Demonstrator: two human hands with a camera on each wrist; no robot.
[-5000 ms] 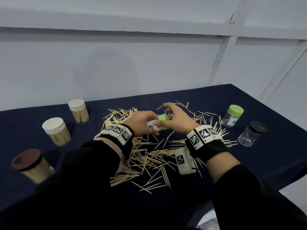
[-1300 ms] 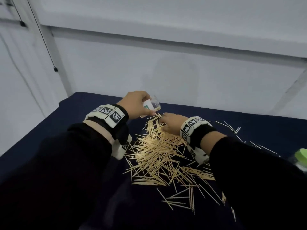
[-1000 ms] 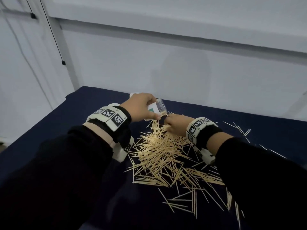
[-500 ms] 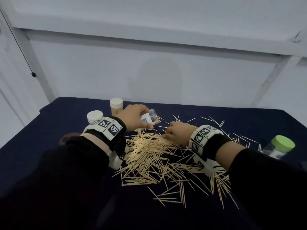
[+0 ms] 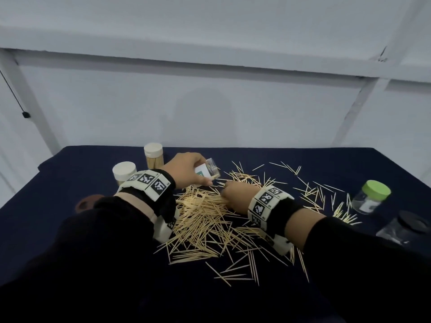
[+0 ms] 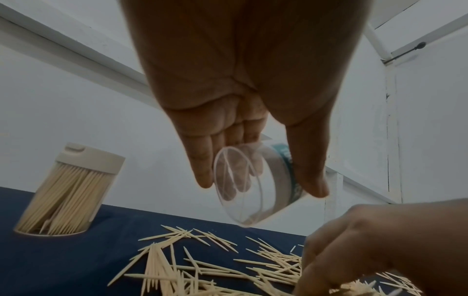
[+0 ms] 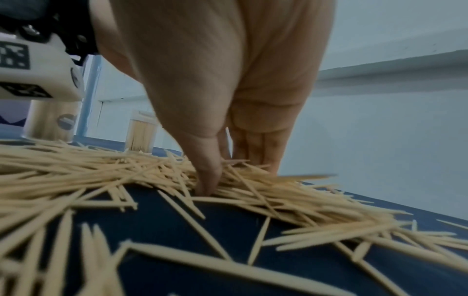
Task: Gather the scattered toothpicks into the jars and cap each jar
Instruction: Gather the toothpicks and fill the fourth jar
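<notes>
White wall panels back a desk (image 5: 326, 164) under dark blue cloth. Left hand (image 5: 186, 169) holds a small clear jar (image 5: 208, 171), uncapped, tilted with its mouth toward the pile and clear of the cloth; only a few sticks seem to be inside. Right hand (image 5: 235, 194) is down in the scattered toothpicks (image 5: 205, 220), thumb and fingers closing on a small bunch; whether the bunch is secured I cannot tell. Two filled cream-capped jars (image 5: 152, 155) stand at far left; a green-capped jar (image 5: 372, 197) and a black-capped jar (image 5: 403, 227) stand at right, both looking empty.

Risks, as judged:
- Bunch splays crosswise at the narrow mouth, so sticks jam or drop back.
- Steep tilt lets loaded sticks slide out.
- Sleeve or wrist unit drags through the pile and spreads it toward the near edge.
</notes>
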